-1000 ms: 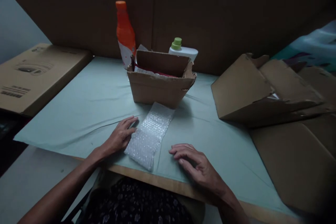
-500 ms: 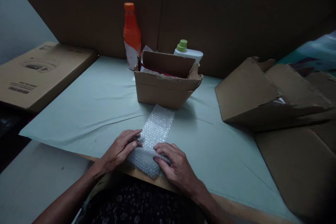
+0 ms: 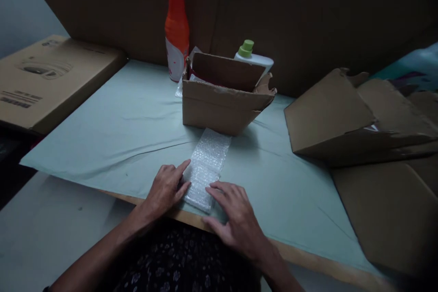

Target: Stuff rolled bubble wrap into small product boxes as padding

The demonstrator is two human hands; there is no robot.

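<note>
A strip of bubble wrap [image 3: 212, 149] lies on the cloth-covered table, its near part folded over on itself close to the table's front edge. My left hand [image 3: 168, 185] rests at the fold's left side, with the index finger and thumb stretched toward the wrap. At the right side my right hand [image 3: 236, 212] has its fingertips on the folded layer and its thumb held apart, near the wooden edge. Neither hand is closed around the wrap. Whether anything lies inside the fold cannot be made out.
A small open cardboard box [image 3: 222, 109] stands just beyond the wrap. Behind it are an orange bottle [image 3: 177, 32] and a white bottle with a green cap [image 3: 255, 58]. Larger open cartons [image 3: 325, 114] stand right; a flat printed carton [image 3: 58, 73] lies left.
The near end of the bubble wrap, which hung over the table edge, now lies folded back onto the strip. My right hand's fingers have opened out. The camera view has shifted slightly.
</note>
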